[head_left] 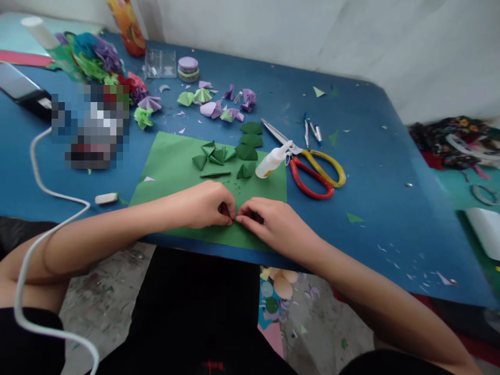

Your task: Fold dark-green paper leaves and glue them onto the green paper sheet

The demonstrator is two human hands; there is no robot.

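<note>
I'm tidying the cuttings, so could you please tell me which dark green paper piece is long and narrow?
The strip between the folded cluster and the left hand; the cluster and fan-shaped pieces are broader.

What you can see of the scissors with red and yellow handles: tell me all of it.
The silvery metal scissors with smooth looped handles lie flat on the blue tabletop, beyond the right hand. Their tapering blades look shut or nearly so and point away, to the left. The red loop is the nearer, the yellow loop the farther. A white plastic bottle overlaps them near the pivot; whether it touches is unclear. No hand holds them.
</note>
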